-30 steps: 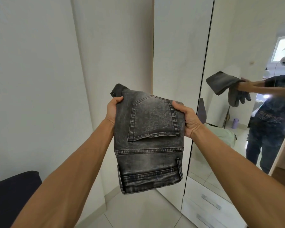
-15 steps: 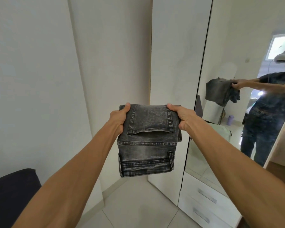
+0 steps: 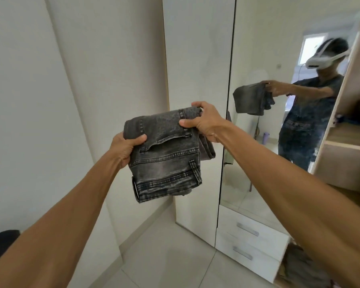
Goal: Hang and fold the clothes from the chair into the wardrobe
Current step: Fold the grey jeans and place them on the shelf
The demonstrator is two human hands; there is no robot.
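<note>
In the head view, a folded pair of washed grey jeans [image 3: 164,156] is held up in mid-air at the centre of the frame, back pocket and waistband facing the camera, with the waistband at the lower edge. The jeans are gripped by both hands. The left hand [image 3: 124,147] is closed on the left side of the bundle, thumb laid over the top face and the remaining fingers hidden beneath. The right hand [image 3: 206,121] is closed on the upper right corner, thumb pressed on the near face and fingers curled over the far edge, so that the bundle is tilted with its right side higher. A loose fold of denim is seen hanging below the right hand. Behind the jeans a white wardrobe door [image 3: 195,59] is seen, and just to its right a mirrored door [image 3: 279,48], in which a person wearing a white headset and holding the same jeans is reflected. Two white drawers [image 3: 264,238] with metal handles are set below the mirror. At the right edge, an open wardrobe compartment with a wooden shelf [image 3: 349,144] is visible, and crumpled fabric [image 3: 301,265] lies in the lower right corner. Pale floor tiles [image 3: 164,258] fill the bottom centre, a white wall [image 3: 19,100] the left, and a dark rounded object [image 3: 0,242] of uncertain kind sits at lower left.
</note>
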